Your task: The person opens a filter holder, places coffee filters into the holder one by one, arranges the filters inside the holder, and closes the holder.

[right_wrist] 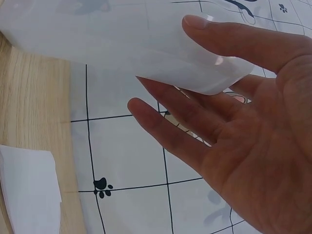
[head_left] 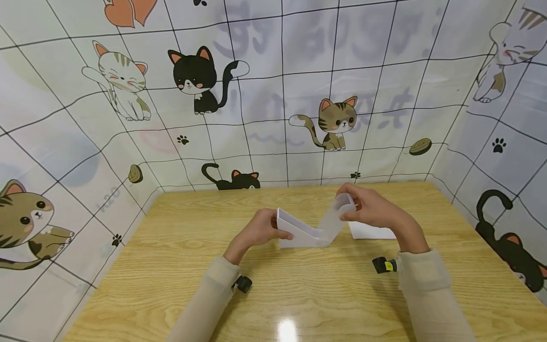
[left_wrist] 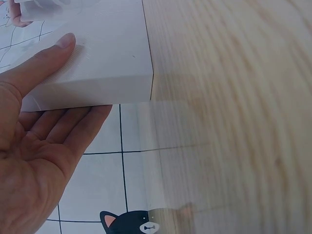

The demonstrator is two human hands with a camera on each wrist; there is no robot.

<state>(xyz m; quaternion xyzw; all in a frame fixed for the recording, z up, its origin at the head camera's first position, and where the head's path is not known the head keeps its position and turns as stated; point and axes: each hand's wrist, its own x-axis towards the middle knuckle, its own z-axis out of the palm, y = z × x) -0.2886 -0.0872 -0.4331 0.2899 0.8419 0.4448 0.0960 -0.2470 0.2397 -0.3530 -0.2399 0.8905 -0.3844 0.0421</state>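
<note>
My left hand (head_left: 259,229) grips a white box (head_left: 299,236) by its left end. In the left wrist view the thumb lies on the broad face of the box (left_wrist: 114,56), with the other fingers behind it. From the head view its upper edge slopes down to the right. At that low right end a translucent plastic sheet (head_left: 332,227) meets the box and rises to the right. My right hand (head_left: 372,205) holds the curled upper end of the sheet (right_wrist: 107,41) between thumb and fingers.
A white sheet of paper (head_left: 372,231) lies on the wooden table (head_left: 299,289), behind and below the right hand. A cat-printed cloth with a grid (head_left: 265,118) surrounds the back and sides. Small black cameras (head_left: 244,284) sit at both wrists.
</note>
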